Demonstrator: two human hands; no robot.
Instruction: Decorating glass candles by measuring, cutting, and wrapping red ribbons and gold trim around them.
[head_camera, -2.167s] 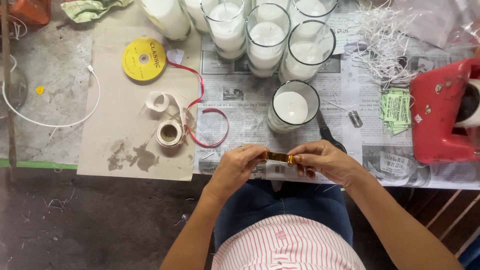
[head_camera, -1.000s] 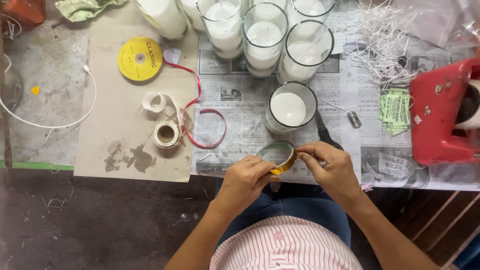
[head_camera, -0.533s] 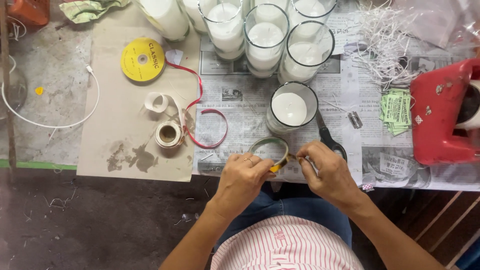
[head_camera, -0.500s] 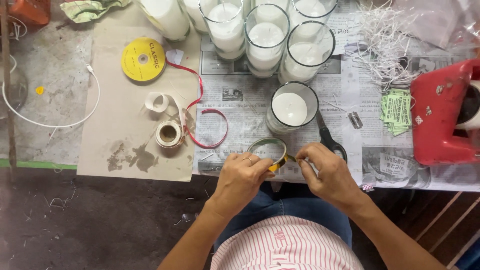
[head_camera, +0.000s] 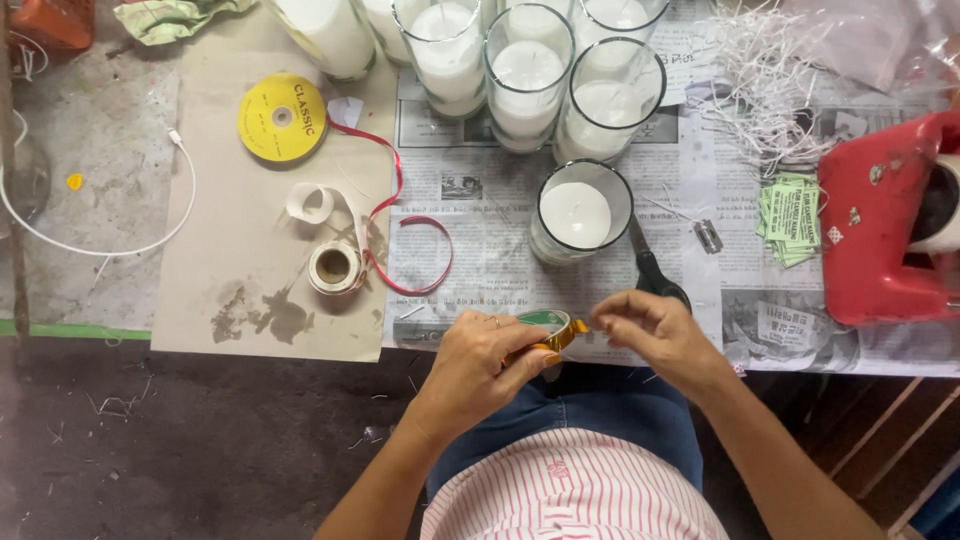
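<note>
Left hand: the left hand is curled around a small gold tape roll with a green inner face, thumb under it and fingers over its side, at the near edge of the tabletop.
Right hand: the right hand sits just beside the roll, fingertips pinched together close to its rim; whether they grip a tape end cannot be told.
Tape roll: held just above the near edge of the newspaper, between the two hands and tilted.
Glass candle: a single glass candle with white wax stands on the newspaper, just beyond the hands.
Scissors: black-handled scissors lie beside that candle, their handles next to the right hand.
Candle group: more glass candles stand together at the far edge.
Cardboard sheet: a brown cardboard sheet covers the left part of the tabletop.
Yellow spool: a yellow ribbon spool lies flat on the cardboard, with red ribbon trailing from it onto the newspaper.
White ribbon roll: a white ribbon roll rests on the cardboard near its near edge.
Green labels: a stack of green labels lies right of the scissors.
Red tool: a red tool occupies the right edge.
Shredded paper: white shredded paper is piled at the far right corner.
</note>
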